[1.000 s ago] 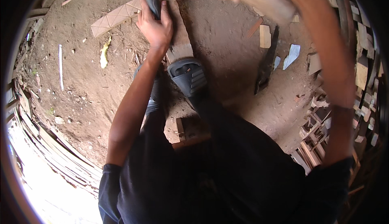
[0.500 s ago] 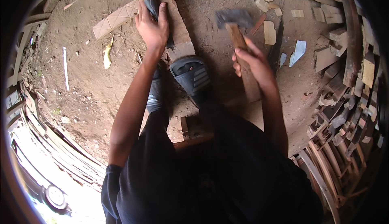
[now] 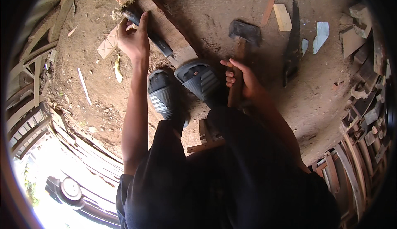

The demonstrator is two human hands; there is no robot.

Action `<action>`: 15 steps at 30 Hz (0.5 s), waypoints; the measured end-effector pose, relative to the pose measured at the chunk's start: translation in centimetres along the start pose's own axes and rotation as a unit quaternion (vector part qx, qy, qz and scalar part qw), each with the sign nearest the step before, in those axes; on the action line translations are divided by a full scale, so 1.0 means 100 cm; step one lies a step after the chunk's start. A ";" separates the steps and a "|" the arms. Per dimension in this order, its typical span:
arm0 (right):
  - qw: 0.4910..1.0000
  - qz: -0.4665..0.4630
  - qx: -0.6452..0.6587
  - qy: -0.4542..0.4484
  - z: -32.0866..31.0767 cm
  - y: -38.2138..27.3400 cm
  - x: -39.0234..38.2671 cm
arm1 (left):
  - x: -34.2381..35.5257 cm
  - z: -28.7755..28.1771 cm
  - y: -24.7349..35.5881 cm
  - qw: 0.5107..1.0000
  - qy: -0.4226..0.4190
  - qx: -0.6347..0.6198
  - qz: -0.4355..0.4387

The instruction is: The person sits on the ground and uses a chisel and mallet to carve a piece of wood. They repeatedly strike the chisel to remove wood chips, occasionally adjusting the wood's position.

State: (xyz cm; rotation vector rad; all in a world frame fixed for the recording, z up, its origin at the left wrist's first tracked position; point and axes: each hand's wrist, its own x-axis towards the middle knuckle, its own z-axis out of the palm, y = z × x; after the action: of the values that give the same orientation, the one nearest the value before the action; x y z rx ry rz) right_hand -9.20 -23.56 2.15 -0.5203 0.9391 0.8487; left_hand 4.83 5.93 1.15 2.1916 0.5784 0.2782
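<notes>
My left hand (image 3: 134, 40) is closed around the upper part of a dark chisel (image 3: 160, 43), thumb on one side and fingers on the other. The chisel slants along a wooden plank (image 3: 163, 18), and a frayed, fibrous tan end (image 3: 120, 12) shows above my fingers. To the right, my right hand (image 3: 244, 78) grips the wooden handle of a hammer (image 3: 245, 31). Its blocky dark head points away from me, apart from the chisel. My foot in a dark slide sandal (image 3: 197, 80) rests by the plank's near end.
My other sandal (image 3: 162, 92) stands on the dirt floor. Wood offcuts (image 3: 282, 17) lie ahead and to the right, near a long dark strip (image 3: 292, 43). Stacked timber (image 3: 364, 117) lines the right side. A scored wood piece (image 3: 108, 43) lies left of the plank.
The hammer has come down nearer my body, and its blurred head is now sharper. The view has turned, so the plank slants more to the left. My left hand keeps its hold.
</notes>
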 end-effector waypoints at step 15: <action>0.998 0.001 -0.061 0.017 -0.002 0.011 -0.017 | -0.019 -0.044 -0.006 0.986 -0.096 -0.093 -0.098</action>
State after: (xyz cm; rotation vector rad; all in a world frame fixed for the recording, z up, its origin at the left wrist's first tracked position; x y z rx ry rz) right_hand -10.77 -23.73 3.48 -0.6401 0.9230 0.9044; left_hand 1.34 8.31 3.46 1.9390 0.6280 0.0143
